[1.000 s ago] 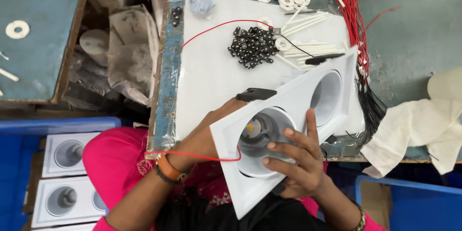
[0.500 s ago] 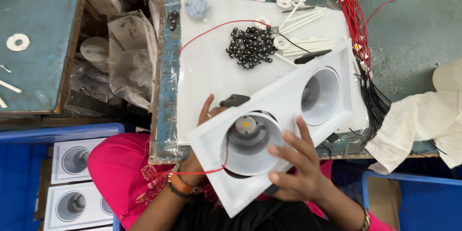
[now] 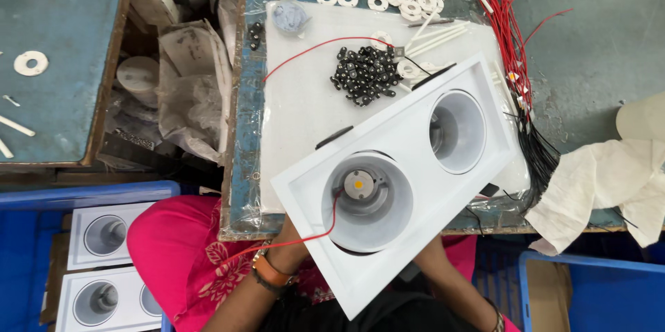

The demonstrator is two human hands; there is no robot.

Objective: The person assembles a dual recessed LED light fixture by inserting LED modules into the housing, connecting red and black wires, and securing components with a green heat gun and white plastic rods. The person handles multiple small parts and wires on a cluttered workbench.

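The blue-green counter (image 3: 596, 62) fills the far half of the view, with a white sheet (image 3: 305, 103) spread on it. Over the counter's near edge lies the white twin downlight housing (image 3: 402, 166), its long axis running from near left to far right, the near end tipped toward the person's lap. Both hands are hidden beneath that near end: the left forearm with its brown wristband (image 3: 269, 273) goes up under the near left corner, the right forearm (image 3: 450, 283) under the near right side, so they appear to support it from below, though I cannot tell how the fingers close. The near cup holds a fitted LED module (image 3: 359, 185); the far cup (image 3: 457, 131) is bare. A red wire (image 3: 298, 238) runs from the near cup toward the left wrist. Just beyond the housing sits a heap of small black clips (image 3: 364, 74)
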